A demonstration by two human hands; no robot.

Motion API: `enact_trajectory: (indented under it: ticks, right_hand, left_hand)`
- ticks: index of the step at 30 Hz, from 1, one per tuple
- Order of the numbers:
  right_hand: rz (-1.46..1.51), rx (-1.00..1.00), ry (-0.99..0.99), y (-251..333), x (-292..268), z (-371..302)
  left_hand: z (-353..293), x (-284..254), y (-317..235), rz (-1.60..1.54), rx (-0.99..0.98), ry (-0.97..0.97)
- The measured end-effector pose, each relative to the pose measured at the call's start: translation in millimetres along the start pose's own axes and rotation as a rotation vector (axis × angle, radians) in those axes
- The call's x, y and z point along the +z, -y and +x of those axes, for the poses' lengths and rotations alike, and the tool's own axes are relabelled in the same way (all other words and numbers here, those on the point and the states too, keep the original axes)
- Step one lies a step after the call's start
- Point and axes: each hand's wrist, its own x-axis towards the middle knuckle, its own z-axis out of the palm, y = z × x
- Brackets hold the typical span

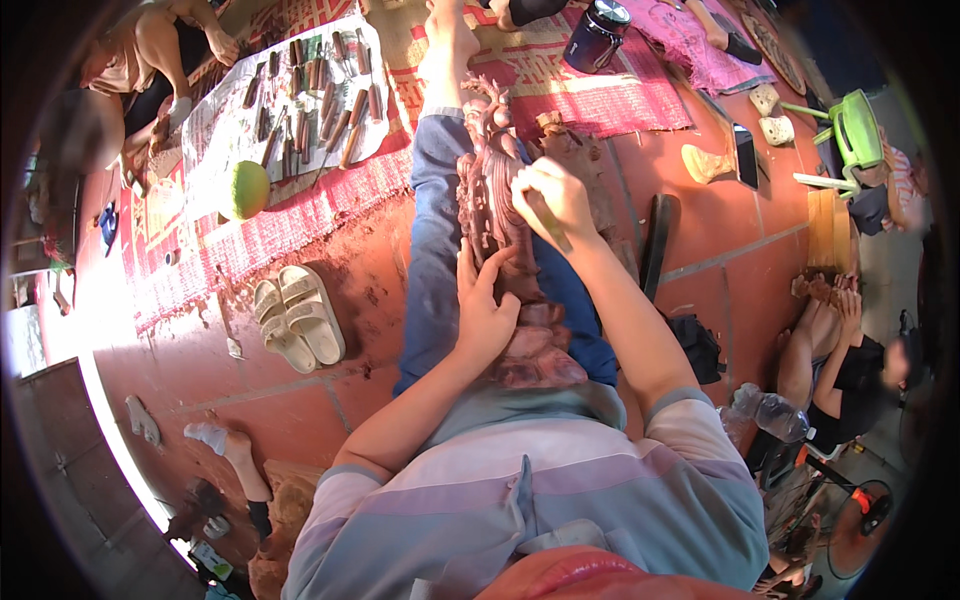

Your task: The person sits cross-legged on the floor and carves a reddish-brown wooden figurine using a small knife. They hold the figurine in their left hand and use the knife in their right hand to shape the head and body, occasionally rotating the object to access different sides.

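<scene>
Blue trousers (pixel 432 250) are overlaid by the carved wooden figure (pixel 493 190), judged stiff, fairly heavy and fragile at its openwork top (pixel 487 93); it is likely best held by the blocky base (pixel 535 355). It is touched by the spread left fingers (pixel 467 268), while a slim handle (pixel 547 221) is gripped by the right fingers (pixel 526 182).

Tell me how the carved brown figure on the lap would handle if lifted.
The carved figure would probably stay stiff, since it looks like solid wood. The thin projecting pieces at its far end could snap if gripped. Its long, bulky body suggests noticeable weight.
</scene>
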Motion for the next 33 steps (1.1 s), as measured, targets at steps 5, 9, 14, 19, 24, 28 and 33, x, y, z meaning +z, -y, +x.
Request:
enact_trajectory:
  ticks: [5, 9, 14, 19, 24, 28, 33]
  right_hand:
    - [0.004, 0.078, 0.142, 4, -9, -5]
    - [0.071, 0.103, -0.057, -5, 5, -4]
    - [0.133, 0.282, -0.032, 2, -4, -19]
    - [0.282, 0.244, -0.152, -18, 2, -9]
    - [0.322, 0.412, -0.078, -13, -10, -48]
    - [0.36, 0.388, -0.226, -21, -8, -23]
    - [0.26, 0.348, -0.188, -13, 10, -19]
  left_hand:
    - [1, 3, 1, -0.029, 0.012, -0.003]
    - [2, 0, 1, -0.007, 0.024, 0.01]
    - [2, 1, 2, -0.003, 0.026, 0.023]
    - [3, -1, -1, -0.005, 0.013, 0.053]
    - [3, 2, -1, -0.009, 0.0, 0.044]
    - [4, 0, 1, -0.007, 0.012, 0.051]
    - [4, 0, 11, -0.278, -0.052, 0.017]
